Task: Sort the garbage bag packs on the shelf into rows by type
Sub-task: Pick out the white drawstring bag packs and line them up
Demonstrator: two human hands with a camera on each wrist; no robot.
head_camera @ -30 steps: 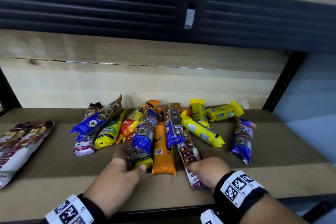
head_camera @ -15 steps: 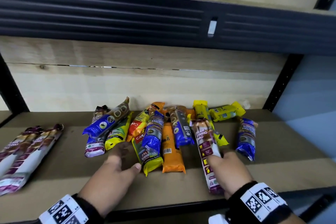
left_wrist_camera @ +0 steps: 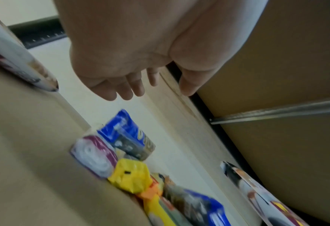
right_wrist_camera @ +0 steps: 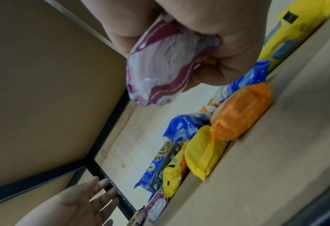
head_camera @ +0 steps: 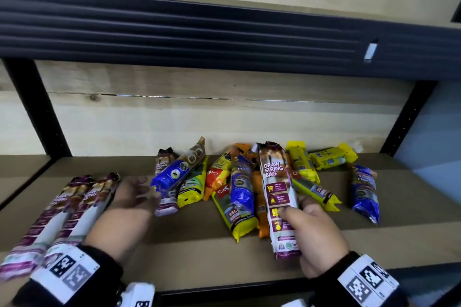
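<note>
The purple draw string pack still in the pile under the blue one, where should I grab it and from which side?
Probably its near end, from the front: that end pokes out toward the shelf edge, while the blue pack lies across its middle. The left hand is open beside it.

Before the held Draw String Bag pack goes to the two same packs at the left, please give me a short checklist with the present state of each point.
1. Right hand grips the draw string pack firmly: ok, fingers curl round its lower half.
2. Pack lifted free of the pile: ok in the right wrist view.
3. Matching row present at the left: ok, two packs side by side.
4. Free shelf space beside the row: ok, to its right.
5. Left hand out of the way: not ok, it hovers open there.
6. Another same pack left in the pile: ok, under the blue one.
</note>
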